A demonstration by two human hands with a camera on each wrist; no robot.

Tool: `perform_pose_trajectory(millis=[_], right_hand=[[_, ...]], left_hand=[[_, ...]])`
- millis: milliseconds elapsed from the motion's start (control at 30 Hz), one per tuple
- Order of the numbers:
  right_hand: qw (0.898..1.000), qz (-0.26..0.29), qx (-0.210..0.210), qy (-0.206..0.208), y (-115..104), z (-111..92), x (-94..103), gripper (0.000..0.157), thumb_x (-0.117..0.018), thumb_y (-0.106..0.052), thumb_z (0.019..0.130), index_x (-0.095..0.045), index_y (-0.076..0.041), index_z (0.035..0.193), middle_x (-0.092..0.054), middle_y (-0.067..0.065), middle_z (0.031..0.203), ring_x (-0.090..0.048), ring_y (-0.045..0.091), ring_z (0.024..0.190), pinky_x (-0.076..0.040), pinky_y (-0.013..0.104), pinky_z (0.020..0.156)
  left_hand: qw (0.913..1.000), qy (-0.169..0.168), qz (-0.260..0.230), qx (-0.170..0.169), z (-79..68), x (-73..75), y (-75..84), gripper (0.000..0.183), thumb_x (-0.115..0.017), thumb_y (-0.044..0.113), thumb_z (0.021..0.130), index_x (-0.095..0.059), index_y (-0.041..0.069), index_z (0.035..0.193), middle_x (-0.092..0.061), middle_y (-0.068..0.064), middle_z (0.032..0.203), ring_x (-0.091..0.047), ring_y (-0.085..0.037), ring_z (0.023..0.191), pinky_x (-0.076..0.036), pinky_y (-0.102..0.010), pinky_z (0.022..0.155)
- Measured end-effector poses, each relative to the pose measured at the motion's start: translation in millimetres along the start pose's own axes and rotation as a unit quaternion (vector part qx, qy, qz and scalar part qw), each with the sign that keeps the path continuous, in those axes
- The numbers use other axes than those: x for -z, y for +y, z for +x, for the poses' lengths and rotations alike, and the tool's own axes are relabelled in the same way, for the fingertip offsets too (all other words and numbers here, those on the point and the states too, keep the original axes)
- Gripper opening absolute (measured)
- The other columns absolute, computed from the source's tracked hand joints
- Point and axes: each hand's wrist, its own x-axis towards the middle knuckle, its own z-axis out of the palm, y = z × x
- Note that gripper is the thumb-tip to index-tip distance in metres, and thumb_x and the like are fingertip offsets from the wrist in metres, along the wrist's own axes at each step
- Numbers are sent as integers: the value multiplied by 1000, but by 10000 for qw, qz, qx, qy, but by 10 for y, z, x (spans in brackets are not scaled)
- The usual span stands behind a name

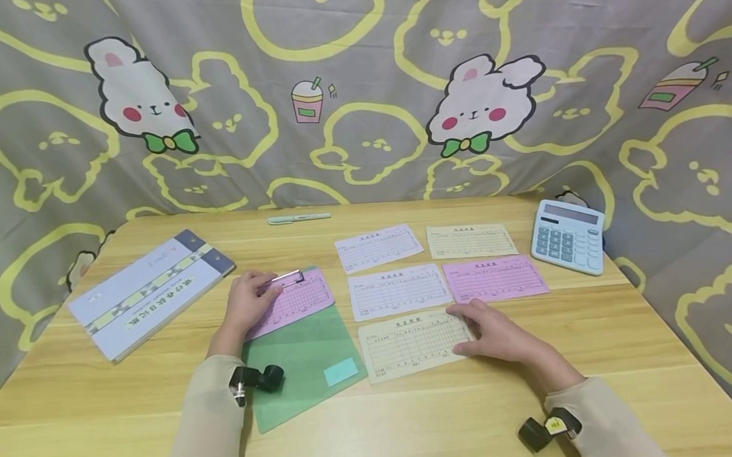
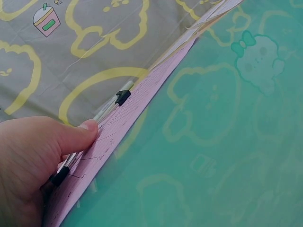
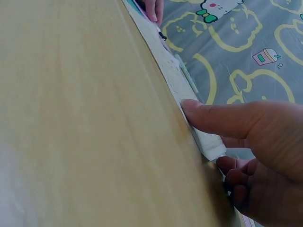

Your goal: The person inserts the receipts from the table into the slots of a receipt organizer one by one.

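A green clip folder (image 1: 305, 358) lies left of centre with a pink receipt slip (image 1: 304, 299) at its top under a wire clip (image 1: 287, 280). My left hand (image 1: 249, 302) grips this clip; in the left wrist view the thumb (image 2: 80, 135) lies along its wire, between two black ends. At the centre front lies a cream receipt slip (image 1: 414, 344). My right hand (image 1: 495, 332) holds its right end, thumb on the lower part and fingers around the upper right corner. In the right wrist view the thumb (image 3: 213, 116) lies on the paper and the other fingers curl beside its end.
Behind the cream slip lie two white slips (image 1: 398, 293), a pink one (image 1: 497, 278) and another cream one (image 1: 470, 241). A calculator (image 1: 568, 237) is at the right, a pen (image 1: 299, 218) at the back, a thick booklet (image 1: 152, 294) at the left. A patterned curtain (image 1: 369, 81) borders the table.
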Motion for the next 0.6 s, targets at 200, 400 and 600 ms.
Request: perform_pose_trajectory(millis=[200,400,600], right_hand=[[10000,40,53,40,-31,-11,9,53,-74,-24,65,-54,-8,112,-37,2,82,-35,14,67,-35,26,58],[9992,-138,339,135,-34,-19,11,44,-71,-21,68,-53,-10,106,-47,0,93,-47,17,82,-40,35,74],[9987,268,366,230,-17,-31,2,55,-70,-11,69,-46,-7,118,-48,12,118,-41,29,110,-29,44,92]], left_hand=[[10000,-3,-20,40,0,-3,7,31,-61,13,79,-59,-5,104,-49,-21,98,-40,-35,91,-30,-46,79],[9999,-42,-46,140,8,-8,9,31,-62,12,79,-59,-5,105,-50,-21,99,-41,-35,93,-30,-45,81],[9999,-41,-52,109,10,-15,10,31,-62,12,79,-59,-5,104,-50,-21,99,-41,-35,92,-30,-45,80]])
